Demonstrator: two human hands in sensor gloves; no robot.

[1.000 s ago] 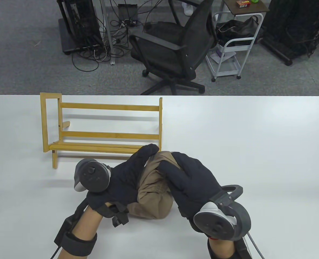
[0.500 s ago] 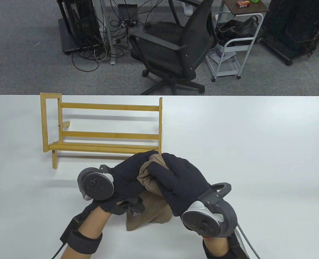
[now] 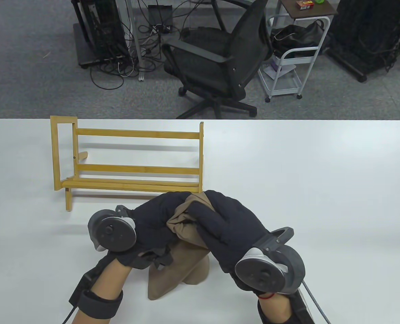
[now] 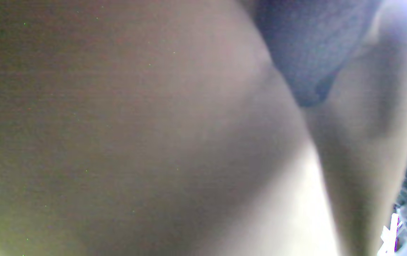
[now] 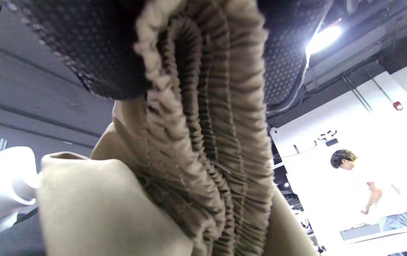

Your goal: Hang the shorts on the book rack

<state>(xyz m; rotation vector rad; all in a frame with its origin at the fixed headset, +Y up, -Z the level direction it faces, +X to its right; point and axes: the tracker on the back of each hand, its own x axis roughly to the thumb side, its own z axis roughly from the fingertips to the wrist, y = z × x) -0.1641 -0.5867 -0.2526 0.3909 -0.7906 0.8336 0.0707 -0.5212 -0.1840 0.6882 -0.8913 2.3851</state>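
Observation:
Tan shorts (image 3: 183,236) hang bunched between both hands, their lower end (image 3: 163,287) touching the table. My left hand (image 3: 156,219) grips the top of the cloth from the left. My right hand (image 3: 223,222) grips it from the right. The right wrist view shows the gathered elastic waistband (image 5: 203,117) held under dark glove fingers (image 5: 93,53). The left wrist view is filled by blurred tan cloth (image 4: 136,135) with a glove finger (image 4: 306,53). The wooden book rack (image 3: 132,162) stands upright just beyond the hands, to the left.
The white table (image 3: 304,175) spreads wide to the right of the rack. Beyond its far edge stand a black office chair (image 3: 220,57), a white cart (image 3: 291,64) and cable-laden equipment (image 3: 102,30).
Both hands have lifted the shorts off the table from a flat bundle. The cloth now hangs down and the hands have shifted slightly left.

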